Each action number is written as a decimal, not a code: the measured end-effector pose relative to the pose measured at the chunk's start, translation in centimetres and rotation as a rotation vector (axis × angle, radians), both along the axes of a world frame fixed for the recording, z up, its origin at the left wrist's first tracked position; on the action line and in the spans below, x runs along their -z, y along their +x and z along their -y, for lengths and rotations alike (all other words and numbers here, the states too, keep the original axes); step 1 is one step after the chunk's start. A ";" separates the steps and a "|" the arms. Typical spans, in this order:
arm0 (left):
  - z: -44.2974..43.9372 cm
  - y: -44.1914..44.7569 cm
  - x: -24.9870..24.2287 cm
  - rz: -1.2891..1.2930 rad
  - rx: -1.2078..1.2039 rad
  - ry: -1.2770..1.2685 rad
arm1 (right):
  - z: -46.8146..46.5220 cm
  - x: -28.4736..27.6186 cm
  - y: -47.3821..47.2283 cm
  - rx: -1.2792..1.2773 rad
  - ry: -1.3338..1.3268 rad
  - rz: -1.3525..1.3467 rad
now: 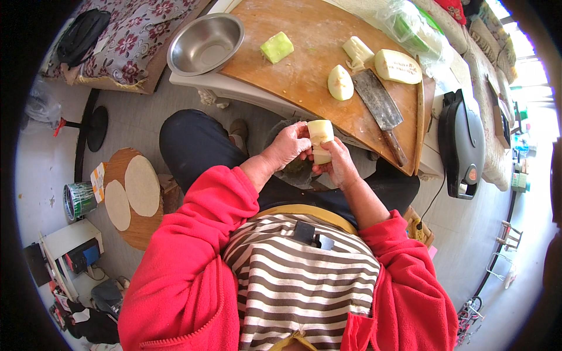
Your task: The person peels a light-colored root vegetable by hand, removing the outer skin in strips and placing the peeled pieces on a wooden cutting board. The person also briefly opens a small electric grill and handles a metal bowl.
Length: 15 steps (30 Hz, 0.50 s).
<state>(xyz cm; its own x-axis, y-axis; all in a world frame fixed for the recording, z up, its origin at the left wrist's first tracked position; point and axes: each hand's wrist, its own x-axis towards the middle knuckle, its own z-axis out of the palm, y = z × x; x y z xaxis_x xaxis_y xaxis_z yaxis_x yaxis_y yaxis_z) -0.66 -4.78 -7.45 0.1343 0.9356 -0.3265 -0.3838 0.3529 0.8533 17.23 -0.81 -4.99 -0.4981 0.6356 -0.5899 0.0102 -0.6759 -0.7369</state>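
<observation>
A pale piece of gourd or squash [321, 131] is between my two hands, just off the table's near edge. My left hand [287, 144] has its fingertips at the piece's left side. My right hand [338, 162] grips its lower right part. Below the hands is a bin with a plastic liner [295, 173], partly hidden. On the wooden board [303, 66] lie a green-skinned chunk [277, 47], several pale cut pieces, among them a wedge [340, 83] and a seeded piece [398, 66], and a cleaver [378, 98] with its wooden handle towards the near edge.
A steel basin [206, 44] stands at the board's left end. A wooden rolling pin [419, 118] lies along its right end, beside a black electric griddle [463, 140]. A plastic-bagged green item [412, 30] is at the back. Lower left, a round board [115, 164] bears two flat dough rounds.
</observation>
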 end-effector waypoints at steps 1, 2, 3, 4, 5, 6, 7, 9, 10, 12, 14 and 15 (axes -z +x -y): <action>0.0 0.1 0.0 0.004 -0.007 0.000 | 0.0 0.2 0.2 -0.015 0.029 0.024; -0.1 0.2 0.0 0.007 -0.014 0.000 | 0.0 0.3 0.3 -0.030 0.058 0.048; -0.1 0.3 0.1 0.010 -0.023 -0.001 | 0.0 0.3 0.2 -0.038 0.080 0.095; -0.1 0.5 0.2 -0.032 -0.034 -0.023 | 0.2 0.4 0.0 -0.046 0.103 0.142; -0.1 0.7 0.4 -0.073 -0.046 -0.046 | 0.4 0.4 -0.3 -0.054 0.126 0.190; -0.1 0.9 0.3 -0.114 -0.056 -0.069 | 0.6 0.5 -0.6 -0.049 0.153 0.229; 0.0 1.2 0.2 -0.106 -0.085 -0.078 | 0.9 0.5 -1.0 -0.044 0.180 0.268; 0.1 1.5 -0.2 -0.088 -0.143 -0.097 | 1.2 0.5 -1.7 -0.045 0.232 0.333; 0.2 1.5 -0.4 -0.046 -0.154 -0.109 | 1.4 0.4 -2.0 -0.051 0.258 0.360; 0.2 1.4 -0.7 0.038 -0.175 -0.133 | 1.5 0.2 -2.4 -0.047 0.299 0.391; 0.1 1.4 -0.6 0.102 -0.185 -0.146 | 1.6 0.5 -2.4 -0.030 0.306 0.367; 0.2 1.4 -0.6 0.134 -0.193 -0.152 | 1.7 0.7 -2.4 -0.023 0.309 0.353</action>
